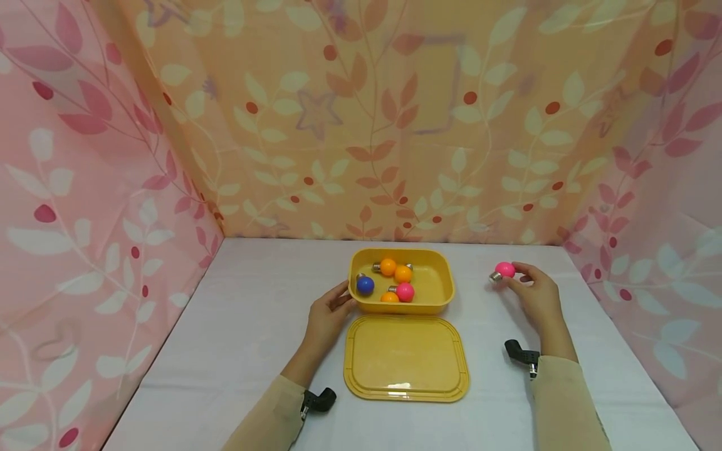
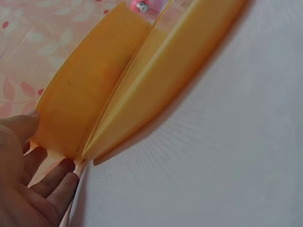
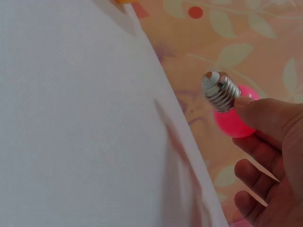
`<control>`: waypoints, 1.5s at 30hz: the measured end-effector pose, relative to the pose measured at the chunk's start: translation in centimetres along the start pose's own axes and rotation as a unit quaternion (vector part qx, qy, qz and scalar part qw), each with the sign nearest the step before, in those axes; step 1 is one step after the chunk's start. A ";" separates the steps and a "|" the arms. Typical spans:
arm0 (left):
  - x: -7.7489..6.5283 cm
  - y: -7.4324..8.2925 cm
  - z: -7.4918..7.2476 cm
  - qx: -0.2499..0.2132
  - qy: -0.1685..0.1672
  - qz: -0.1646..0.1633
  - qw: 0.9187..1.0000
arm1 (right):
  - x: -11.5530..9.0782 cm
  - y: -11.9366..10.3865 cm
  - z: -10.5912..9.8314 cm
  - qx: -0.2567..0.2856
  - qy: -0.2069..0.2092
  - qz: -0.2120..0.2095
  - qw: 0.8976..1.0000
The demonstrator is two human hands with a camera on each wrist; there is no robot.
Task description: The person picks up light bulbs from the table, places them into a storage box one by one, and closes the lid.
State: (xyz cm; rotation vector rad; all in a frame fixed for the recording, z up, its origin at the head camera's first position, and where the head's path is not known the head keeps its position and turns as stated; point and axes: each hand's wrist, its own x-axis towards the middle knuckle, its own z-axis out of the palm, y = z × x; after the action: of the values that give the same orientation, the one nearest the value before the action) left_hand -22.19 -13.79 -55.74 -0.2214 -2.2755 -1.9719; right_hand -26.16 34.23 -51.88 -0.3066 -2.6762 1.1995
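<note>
My right hand [image 1: 538,294] pinches a pink light bulb [image 1: 506,269] between thumb and fingers, to the right of the yellow box. Its silver screw base [image 3: 221,92] points away from the palm in the right wrist view. At the box's left end, my left hand [image 1: 329,318] holds the yellow box [image 1: 434,308], thumb at the rim and fingertips against the outer wall in the left wrist view. Inside lie a blue bulb [image 1: 365,286], another pink bulb [image 1: 405,292] and orange bulbs [image 1: 388,267], one partly hidden by the front wall.
A flat yellow lid [image 1: 406,357] lies on the white-covered table [image 1: 242,338] just in front of the box. Patterned cloth [image 1: 361,125] hangs behind the table and on both sides. Each wrist bears a small black camera [image 1: 321,399].
</note>
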 end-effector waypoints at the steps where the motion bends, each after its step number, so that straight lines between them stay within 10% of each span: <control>1: 0.0 0.0 0.0 0.001 0.000 -0.001 1.000 | 0.0 -0.1 -0.1 -0.004 0.000 -0.004 1.000; 27: 0.0 0.2 0.2 0.011 0.008 -0.016 1.000 | -2.9 -9.0 -1.9 -0.033 0.052 -0.168 0.984; 45: 0.1 0.6 0.0 0.006 0.006 -0.019 1.000 | -0.8 -14.0 0.1 -0.056 -0.085 -0.255 0.961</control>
State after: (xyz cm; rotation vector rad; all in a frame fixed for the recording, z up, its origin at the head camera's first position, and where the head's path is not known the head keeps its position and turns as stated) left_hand -22.12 -13.73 -55.10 -0.1650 -2.3002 -1.9705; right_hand -26.91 24.82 -41.45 0.4698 -2.7156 0.9461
